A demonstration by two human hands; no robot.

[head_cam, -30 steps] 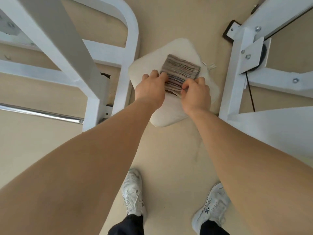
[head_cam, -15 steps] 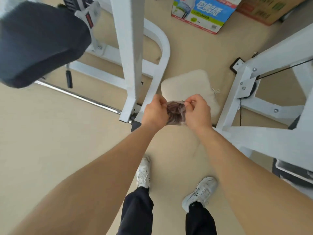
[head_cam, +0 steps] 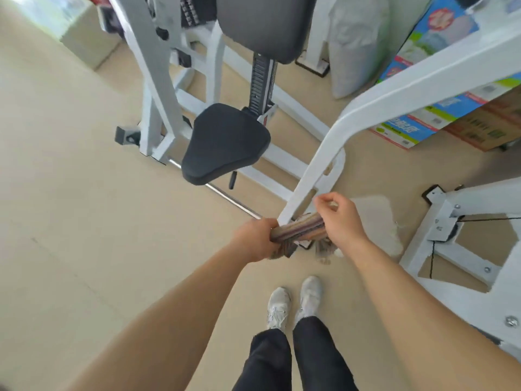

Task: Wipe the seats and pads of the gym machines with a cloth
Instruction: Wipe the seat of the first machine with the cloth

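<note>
While the black seat (head_cam: pixel 222 142) waits ahead, the left hand (head_cam: pixel 253 244) and right hand (head_cam: pixel 342 221) hold the cloth (head_cam: pixel 298 231) stretched between curled fingers. They are probably refolding it for wiping.

Cloth (head_cam: pixel 298 231) is coming up off the white cushion (head_cam: pixel 377 215), no longer lying flat there but getting pulled into a roll btwn left hand (head_cam: pixel 253 238) & right hand (head_cam: pixel 342 221), w/ the view lifting so a black seat (head_cam: pixel 222 142) & back pad (head_cam: pixel 262 24) are now showing.
</note>
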